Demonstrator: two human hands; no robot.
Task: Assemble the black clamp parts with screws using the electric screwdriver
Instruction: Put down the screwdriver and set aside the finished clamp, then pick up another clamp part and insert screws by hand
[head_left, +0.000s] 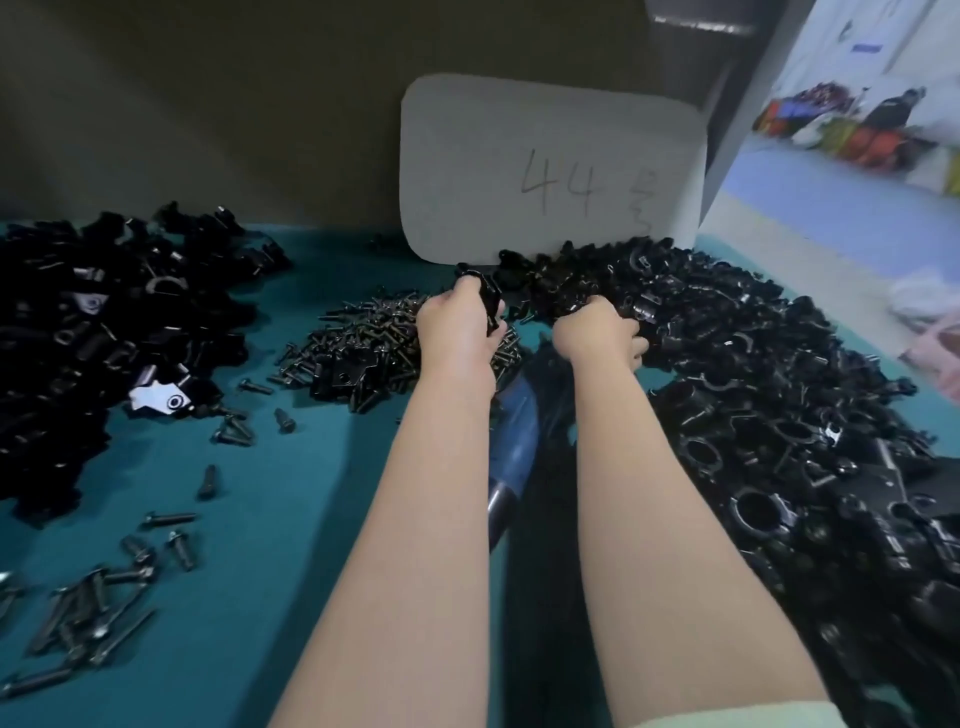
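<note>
My left hand (457, 327) grips a black clamp part (485, 296) just above the far edge of the screw pile (379, 343). My right hand (597, 332) reaches into the big heap of black clamp parts (753, 405) on the right, its fingers curled among the parts; whether it holds one is hidden. Between my forearms lies the blue and black electric screwdriver (511, 441) on the teal table (260, 493).
Another heap of black parts (104, 332) fills the left side. Loose screws (88, 613) lie scattered at the near left. A grey card marked 44 (550, 171) leans on the brown back wall. The table's right edge runs behind the right heap.
</note>
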